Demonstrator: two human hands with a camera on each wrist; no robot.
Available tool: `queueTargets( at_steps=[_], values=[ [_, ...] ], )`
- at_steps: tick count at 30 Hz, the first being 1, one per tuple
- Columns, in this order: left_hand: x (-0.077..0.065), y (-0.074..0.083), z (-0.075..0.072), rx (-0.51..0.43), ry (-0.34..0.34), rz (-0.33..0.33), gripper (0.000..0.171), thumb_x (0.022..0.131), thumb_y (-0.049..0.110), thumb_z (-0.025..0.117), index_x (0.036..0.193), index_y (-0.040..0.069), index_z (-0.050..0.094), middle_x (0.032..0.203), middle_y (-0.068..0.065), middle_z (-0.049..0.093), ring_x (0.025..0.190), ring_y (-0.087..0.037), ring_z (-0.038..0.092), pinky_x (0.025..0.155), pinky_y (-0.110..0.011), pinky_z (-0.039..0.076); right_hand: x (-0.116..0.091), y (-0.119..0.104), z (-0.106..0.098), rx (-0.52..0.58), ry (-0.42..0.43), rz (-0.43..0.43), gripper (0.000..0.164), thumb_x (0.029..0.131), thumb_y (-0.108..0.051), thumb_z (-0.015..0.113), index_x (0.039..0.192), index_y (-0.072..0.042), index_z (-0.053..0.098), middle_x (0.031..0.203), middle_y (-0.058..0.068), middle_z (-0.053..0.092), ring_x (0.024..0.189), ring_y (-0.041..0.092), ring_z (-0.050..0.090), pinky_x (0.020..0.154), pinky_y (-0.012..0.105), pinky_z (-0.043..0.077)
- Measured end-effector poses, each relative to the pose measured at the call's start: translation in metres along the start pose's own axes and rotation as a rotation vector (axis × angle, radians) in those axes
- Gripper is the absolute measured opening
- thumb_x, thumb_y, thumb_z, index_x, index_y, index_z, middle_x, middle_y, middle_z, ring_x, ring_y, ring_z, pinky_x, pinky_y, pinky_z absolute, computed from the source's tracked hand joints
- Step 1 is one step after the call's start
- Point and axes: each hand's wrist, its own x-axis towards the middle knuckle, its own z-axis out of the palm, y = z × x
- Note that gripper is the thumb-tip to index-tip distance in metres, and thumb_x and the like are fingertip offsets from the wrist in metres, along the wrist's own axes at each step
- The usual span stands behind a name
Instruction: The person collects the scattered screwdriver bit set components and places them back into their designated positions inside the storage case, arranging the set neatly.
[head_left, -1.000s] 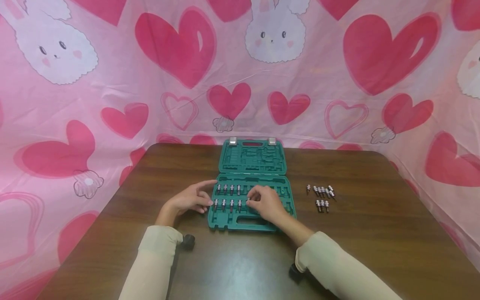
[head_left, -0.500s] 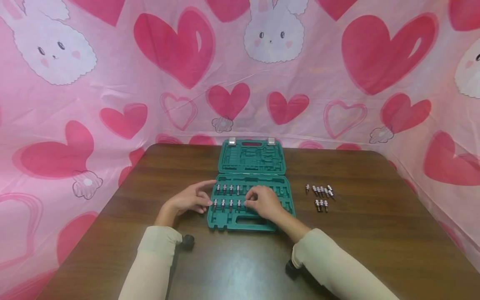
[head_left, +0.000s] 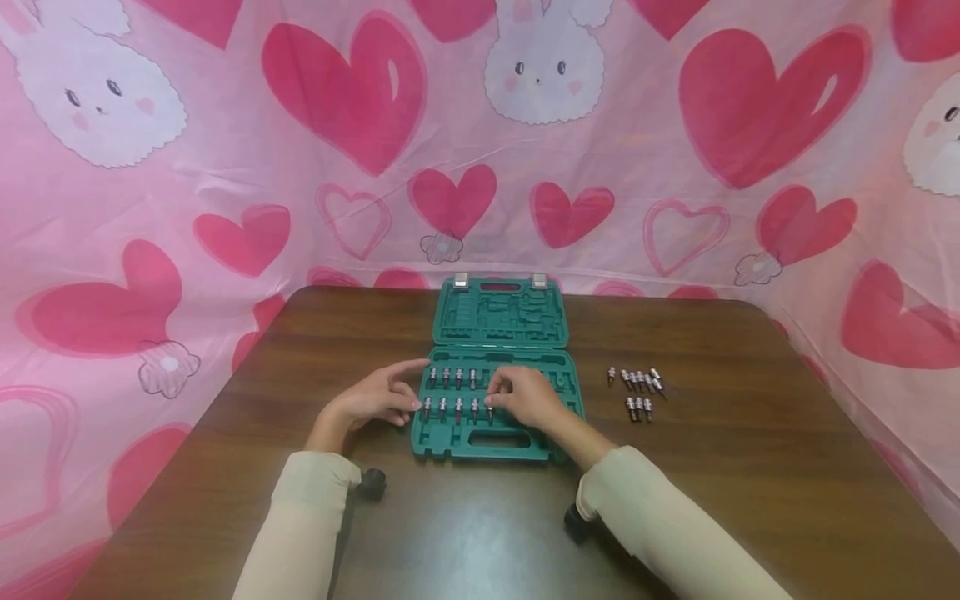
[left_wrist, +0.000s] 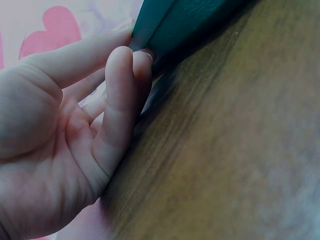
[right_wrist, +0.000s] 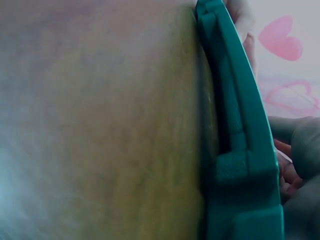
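A green socket case (head_left: 447, 444) lies unfolded on the table, its lid at the back. Two rows of silver-topped bit sockets (head_left: 459, 408) fill slots on its left side. My left hand (head_left: 371, 396) holds the case's left edge, index finger stretched along the upper corner; in the left wrist view its thumb and curled fingers (left_wrist: 120, 80) meet at the green edge. My right hand (head_left: 528, 396) pinches the head of a bit socket (head_left: 490, 412) at the right end of the front row. In the right wrist view the case wall hides the fingertips.
Right of the case, several loose bit sockets (head_left: 637, 382) lie in a back group and a smaller group (head_left: 639, 409) nearer me. The brown table (head_left: 465, 533) meets a pink heart-patterned cloth (head_left: 360, 233) behind and at the sides.
My right hand has shifted slightly left, and the bit socket under its fingertips now shows in the front row. The left hand keeps its place on the case.
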Motion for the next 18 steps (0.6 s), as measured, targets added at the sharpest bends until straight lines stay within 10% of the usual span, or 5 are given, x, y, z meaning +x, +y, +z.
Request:
queueTargets(
  at_steps=[18],
  values=[
    [0.0017, -0.0018, -0.0013, 0.0, -0.003, -0.008, 0.074, 0.091, 0.011, 0.069, 0.153, 0.02, 0.03, 0.094, -0.018, 0.067, 0.073, -0.024, 0.064, 0.067, -0.034, 0.058, 0.0003, 0.0038, 0.0, -0.019, 0.006, -0.021, 0.012, 0.085, -0.023, 0.077, 0.085, -0.019, 0.065, 0.066, -0.004, 0.053, 0.062, 0.014, 0.048, 0.056, 0.031, 0.04]
  ],
)
